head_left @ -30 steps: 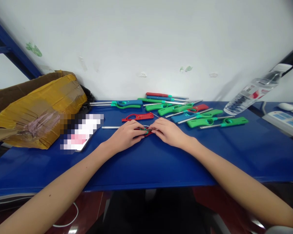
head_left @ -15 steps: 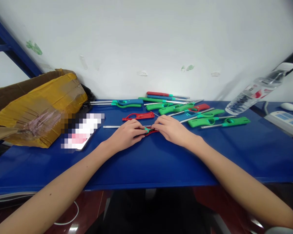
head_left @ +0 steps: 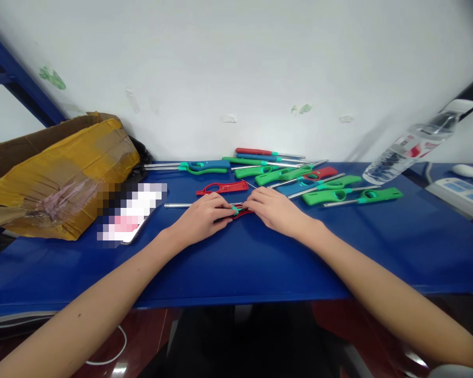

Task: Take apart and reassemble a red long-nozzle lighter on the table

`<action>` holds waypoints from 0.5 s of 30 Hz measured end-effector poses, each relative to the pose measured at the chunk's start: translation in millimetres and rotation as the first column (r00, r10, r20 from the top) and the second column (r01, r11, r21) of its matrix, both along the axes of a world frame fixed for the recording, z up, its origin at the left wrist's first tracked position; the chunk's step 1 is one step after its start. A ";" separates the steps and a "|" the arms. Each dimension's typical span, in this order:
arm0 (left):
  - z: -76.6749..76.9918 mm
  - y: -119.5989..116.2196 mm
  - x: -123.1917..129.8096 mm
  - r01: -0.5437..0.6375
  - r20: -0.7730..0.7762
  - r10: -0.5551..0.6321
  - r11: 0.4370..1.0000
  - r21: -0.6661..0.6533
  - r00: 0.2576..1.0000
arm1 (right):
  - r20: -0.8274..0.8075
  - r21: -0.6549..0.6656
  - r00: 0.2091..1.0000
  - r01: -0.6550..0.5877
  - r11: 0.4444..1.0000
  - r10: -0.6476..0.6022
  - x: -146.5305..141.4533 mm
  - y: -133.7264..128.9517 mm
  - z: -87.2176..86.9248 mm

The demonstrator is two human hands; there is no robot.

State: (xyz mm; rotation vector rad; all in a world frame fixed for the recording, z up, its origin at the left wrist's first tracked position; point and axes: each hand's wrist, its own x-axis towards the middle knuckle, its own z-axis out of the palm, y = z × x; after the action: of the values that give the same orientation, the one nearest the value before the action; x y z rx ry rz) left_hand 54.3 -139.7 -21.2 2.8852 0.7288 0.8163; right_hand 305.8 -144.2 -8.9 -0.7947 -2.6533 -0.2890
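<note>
Close together at the middle of the table, both my hands grip one red gas lighter [head_left: 242, 212] with a long metal tube and a turquoise collar. My left hand [head_left: 207, 218] pinches it near the collar, and the tube sticks out to the left. The fingers of my right hand [head_left: 274, 210] are closed on the red handle end, which they largely cover. Just behind my hands lies a loose red handle half [head_left: 224, 187] with a trigger opening. A thin wire stands up beside my right fingers.
Several green, blue and red lighters [head_left: 313, 197] lie behind and to the right. Blue and green lighters [head_left: 205, 166] rest at the back left. A taped cardboard box [head_left: 71, 173] and a phone [head_left: 136, 215] are leftward; a water bottle [head_left: 410, 147] and a white device [head_left: 461, 191] stand rightward.
The view has shifted very slightly. Both hands stay on the red lighter, with hardly any visible movement of the fingers.
</note>
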 end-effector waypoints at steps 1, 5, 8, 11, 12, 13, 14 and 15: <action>-0.1 0.2 -0.2 -0.002 -0.003 0.002 1.000 0.005 1.000 | 0.009 0.005 1.000 -0.001 1.000 0.001 -0.1 -0.1 0.1; 0.0 0.9 -0.2 -0.005 -0.011 0.005 1.000 0.014 1.000 | 0.039 0.032 0.999 -0.004 0.999 0.002 -1.0 0.4 0.8; 0.6 1.1 0.2 -0.005 -0.005 0.005 1.000 0.015 1.000 | 0.036 0.039 0.999 -0.005 0.999 0.003 -1.8 2.0 -0.2; 0.6 0.9 0.0 -0.010 -0.009 0.010 1.000 0.020 1.000 | 0.016 0.029 1.000 -0.012 0.999 0.012 -2.4 3.7 -2.0; 0.5 0.9 -0.2 -0.011 -0.012 0.011 1.000 0.021 1.000 | 0.006 0.028 1.000 -0.015 0.999 0.015 -2.5 3.9 -2.4; 0.4 0.9 -0.6 -0.012 -0.015 0.012 1.000 0.021 1.000 | -0.004 0.026 1.000 -0.019 0.999 0.019 -2.7 4.0 -2.5; 0.3 0.9 -0.9 -0.013 -0.018 0.014 1.000 0.022 1.000 | -0.016 0.022 1.000 -0.023 1.000 0.023 -2.8 4.0 -2.3; 0.4 0.9 -1.2 -0.014 -0.021 0.014 1.000 0.023 1.000 | -0.027 0.014 0.999 -0.029 0.999 0.029 -2.9 3.9 -1.8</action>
State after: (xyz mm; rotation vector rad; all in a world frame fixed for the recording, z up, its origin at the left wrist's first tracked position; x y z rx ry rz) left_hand 53.0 -138.7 -20.8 2.9166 0.7472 0.8018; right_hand 302.9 -140.3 -10.7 -0.7501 -2.6324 -0.2862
